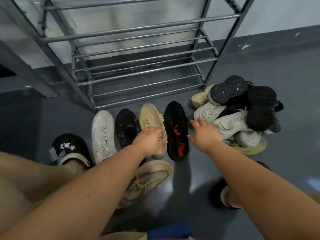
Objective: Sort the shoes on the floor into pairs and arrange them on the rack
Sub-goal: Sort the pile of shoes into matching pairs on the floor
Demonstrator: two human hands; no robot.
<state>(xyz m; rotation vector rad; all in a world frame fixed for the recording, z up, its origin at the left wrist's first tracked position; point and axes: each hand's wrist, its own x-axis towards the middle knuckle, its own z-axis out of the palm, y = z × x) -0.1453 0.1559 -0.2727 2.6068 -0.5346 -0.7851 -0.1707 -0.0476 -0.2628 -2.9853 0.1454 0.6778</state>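
The floor (259, 170) is smooth grey with a dull sheen, meeting a pale wall. The metal rack (138, 49) has round-bar shelves. Four shoes stand in a row before it; a mixed pile (239, 115) lies right. The left hand (150, 141) rests on the beige knit shoe (150, 116), fingers curled over it. The right hand (204, 134) hovers, fingers spread, beside the black shoe (174, 129).

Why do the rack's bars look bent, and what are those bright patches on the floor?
Head view: the wide-angle lens bows the shoe rack and its uprights outward; the pale patches on the floor are glare from its glossy surface; the near forearms look oversized and slightly soft, and the black shoe pile loses detail in shadow.
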